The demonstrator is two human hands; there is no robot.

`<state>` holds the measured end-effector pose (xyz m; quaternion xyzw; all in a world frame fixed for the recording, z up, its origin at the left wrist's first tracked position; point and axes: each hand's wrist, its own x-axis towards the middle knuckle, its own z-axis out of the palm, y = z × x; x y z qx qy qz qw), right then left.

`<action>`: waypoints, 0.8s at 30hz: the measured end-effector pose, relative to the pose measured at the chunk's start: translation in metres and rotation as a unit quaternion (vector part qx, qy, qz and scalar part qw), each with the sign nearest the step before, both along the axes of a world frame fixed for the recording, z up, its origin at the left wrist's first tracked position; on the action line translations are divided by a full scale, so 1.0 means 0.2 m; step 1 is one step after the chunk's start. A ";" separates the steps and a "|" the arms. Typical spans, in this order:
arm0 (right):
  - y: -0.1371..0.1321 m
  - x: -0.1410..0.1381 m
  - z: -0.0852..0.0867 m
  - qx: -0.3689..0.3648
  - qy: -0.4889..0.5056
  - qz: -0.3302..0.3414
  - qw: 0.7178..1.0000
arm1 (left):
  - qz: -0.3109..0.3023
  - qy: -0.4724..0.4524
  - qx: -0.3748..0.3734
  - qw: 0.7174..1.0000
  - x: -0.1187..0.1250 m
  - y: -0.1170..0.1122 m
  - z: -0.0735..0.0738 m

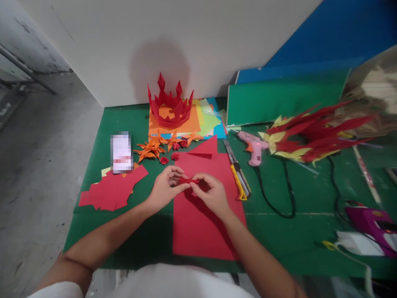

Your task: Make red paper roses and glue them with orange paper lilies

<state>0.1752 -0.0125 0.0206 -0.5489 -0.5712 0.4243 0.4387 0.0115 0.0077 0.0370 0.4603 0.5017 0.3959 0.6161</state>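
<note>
My left hand (166, 186) and my right hand (211, 192) meet over a large red paper sheet (204, 223) on the green table (279, 231). Both pinch a small folded strip of red paper (188, 181) between their fingertips, left hand at its left end, right hand at its right end. The strip is held a little above the sheet. Just beyond the hands lie small red paper roses (169, 158) and orange paper flowers (153, 147).
A red paper crown (170, 106) stands on a stack of coloured sheets (211, 120) by the wall. A yellow utility knife (238, 171) and pink glue gun (253, 147) lie right of the sheet. Red paper scraps (111, 190) lie left; a red and yellow feathered piece (313, 136) and purple tool (372, 223) right.
</note>
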 end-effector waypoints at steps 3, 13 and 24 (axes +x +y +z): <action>0.00 0.01 0.00 -0.009 0.008 -0.012 1.000 | -0.004 0.022 0.005 1.000 0.02 0.01 0.00; 0.03 0.04 -0.04 -0.058 0.046 0.010 0.997 | 0.017 0.022 0.032 0.999 0.06 0.00 -0.09; 0.06 0.02 -0.05 -0.076 0.024 0.025 0.997 | -0.016 0.152 0.201 0.968 -0.01 0.01 -0.10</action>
